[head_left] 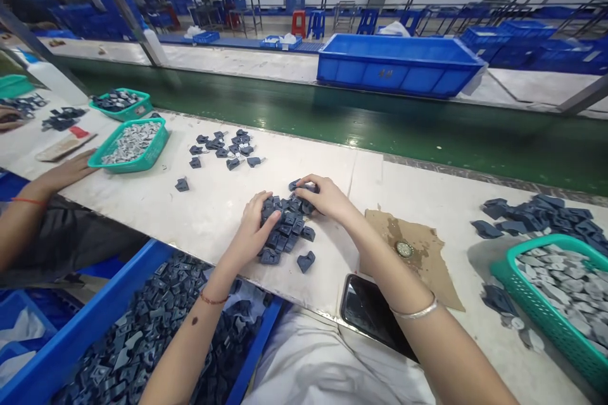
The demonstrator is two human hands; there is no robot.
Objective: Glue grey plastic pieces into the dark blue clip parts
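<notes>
A heap of small dark blue-grey plastic parts lies on the white worktable before me. Along the heap's left side rests my left hand, thumb and fingers apart, touching the parts without a closed grip. At the heap's far right edge, my right hand curves its thumb and fingers around a dark plastic part, partly hidden by the fingers. One loose part sits just in front of the heap. Farther left, several similar parts are scattered, some with light pieces attached.
A blue bin full of dark parts stands below the table edge. Green baskets hold light grey pieces. A phone and cardboard lie under my right forearm. Another person's hand rests at left. Beyond runs a green conveyor.
</notes>
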